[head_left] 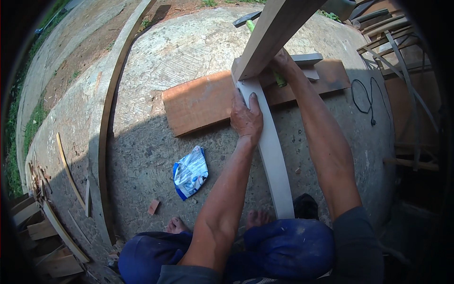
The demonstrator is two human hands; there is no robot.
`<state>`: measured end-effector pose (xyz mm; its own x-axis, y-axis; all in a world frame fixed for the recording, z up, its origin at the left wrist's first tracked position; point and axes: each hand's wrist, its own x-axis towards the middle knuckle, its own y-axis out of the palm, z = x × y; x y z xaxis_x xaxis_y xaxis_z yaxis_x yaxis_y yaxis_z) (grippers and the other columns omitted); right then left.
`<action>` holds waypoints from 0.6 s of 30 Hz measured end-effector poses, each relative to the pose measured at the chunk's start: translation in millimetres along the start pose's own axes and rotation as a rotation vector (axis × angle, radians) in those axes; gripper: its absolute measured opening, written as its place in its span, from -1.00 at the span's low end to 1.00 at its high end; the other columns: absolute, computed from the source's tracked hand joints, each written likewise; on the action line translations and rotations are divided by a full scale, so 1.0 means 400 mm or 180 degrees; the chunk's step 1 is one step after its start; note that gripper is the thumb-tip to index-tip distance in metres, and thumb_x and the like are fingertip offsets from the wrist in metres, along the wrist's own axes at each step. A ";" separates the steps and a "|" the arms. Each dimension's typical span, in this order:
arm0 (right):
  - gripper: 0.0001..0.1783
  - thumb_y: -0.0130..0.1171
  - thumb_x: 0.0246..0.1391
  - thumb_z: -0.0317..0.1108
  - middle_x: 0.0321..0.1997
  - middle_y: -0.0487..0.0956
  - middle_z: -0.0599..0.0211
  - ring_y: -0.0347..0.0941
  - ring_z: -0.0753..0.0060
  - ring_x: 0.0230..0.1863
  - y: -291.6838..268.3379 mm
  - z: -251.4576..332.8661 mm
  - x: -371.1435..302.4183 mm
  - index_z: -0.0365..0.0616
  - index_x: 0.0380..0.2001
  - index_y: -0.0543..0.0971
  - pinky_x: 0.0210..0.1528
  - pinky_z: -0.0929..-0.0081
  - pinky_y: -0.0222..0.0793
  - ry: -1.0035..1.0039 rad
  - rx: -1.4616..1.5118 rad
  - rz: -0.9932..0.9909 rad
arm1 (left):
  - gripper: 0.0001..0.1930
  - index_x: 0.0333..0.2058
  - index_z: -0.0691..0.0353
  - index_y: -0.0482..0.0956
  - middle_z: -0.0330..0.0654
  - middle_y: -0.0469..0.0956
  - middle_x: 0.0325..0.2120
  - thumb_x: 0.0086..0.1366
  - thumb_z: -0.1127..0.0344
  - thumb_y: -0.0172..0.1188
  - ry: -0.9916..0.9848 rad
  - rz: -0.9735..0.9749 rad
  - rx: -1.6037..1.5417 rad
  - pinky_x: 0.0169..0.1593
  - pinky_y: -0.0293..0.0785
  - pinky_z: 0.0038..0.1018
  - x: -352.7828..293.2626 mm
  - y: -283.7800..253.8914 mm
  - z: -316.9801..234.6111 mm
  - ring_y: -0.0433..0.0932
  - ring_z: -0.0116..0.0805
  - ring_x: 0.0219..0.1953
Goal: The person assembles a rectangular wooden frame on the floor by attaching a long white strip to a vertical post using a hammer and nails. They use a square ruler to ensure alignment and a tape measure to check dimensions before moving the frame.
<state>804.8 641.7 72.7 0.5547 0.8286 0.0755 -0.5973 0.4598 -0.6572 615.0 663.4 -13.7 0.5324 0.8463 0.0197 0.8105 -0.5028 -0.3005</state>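
Note:
A long pale wooden plank runs from between my knees to a reddish-brown wooden board on the ground. My left hand grips the plank near its far end, thumb on top and fingers along its left side. A thick wooden beam rises at a slant from that end, its lower end meeting the plank. My right hand holds the beam from its right side; its fingertips are hidden. Behind the beam is a hammer with a green handle, the handle's end showing below my right hand.
Short pale wood pieces lie on the board. A long curved-looking timber stretches along the left. A blue-and-white plastic packet lies on the concrete. Scrap wood is piled lower left, a black cord and wooden frames at right.

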 end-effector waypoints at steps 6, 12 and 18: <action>-0.52 0.15 0.19 -0.10 -0.05 0.65 0.24 0.54 0.43 -0.01 0.032 -0.021 0.013 -0.27 -0.01 0.59 0.04 0.35 0.47 0.0319 0.0158 -0.0433 | -0.73 -0.08 0.28 0.49 0.09 0.66 -0.33 0.39 0.20 0.10 0.0138 -0.0017 -0.0240 -0.19 0.52 -0.14 0.017 0.002 0.023 0.67 0.08 -0.30; -0.52 0.14 0.20 -0.06 -0.06 0.66 0.19 0.55 0.44 -0.05 0.018 -0.001 0.005 -0.23 0.00 0.59 -0.03 0.36 0.49 0.0577 0.0296 -0.0426 | -0.74 -0.11 0.30 0.49 0.09 0.65 -0.35 0.39 0.22 0.10 -0.0040 0.0218 -0.0304 -0.23 0.50 -0.18 0.014 -0.004 0.010 0.66 -0.03 -0.35; -0.51 0.13 0.22 -0.04 -0.06 0.66 0.19 0.55 0.44 -0.05 0.026 -0.001 0.001 -0.23 0.01 0.59 -0.04 0.37 0.50 0.0466 0.0128 -0.0452 | -0.55 0.15 0.22 0.31 0.15 0.64 -0.18 0.39 0.14 0.10 -0.0163 0.0390 -0.0269 -0.10 0.53 -0.11 0.014 -0.013 0.012 0.64 0.15 -0.18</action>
<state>799.1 646.6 65.5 0.7116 0.7006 0.0536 -0.5281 0.5836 -0.6169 612.6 671.6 -16.5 0.6172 0.7844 -0.0617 0.7590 -0.6141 -0.2162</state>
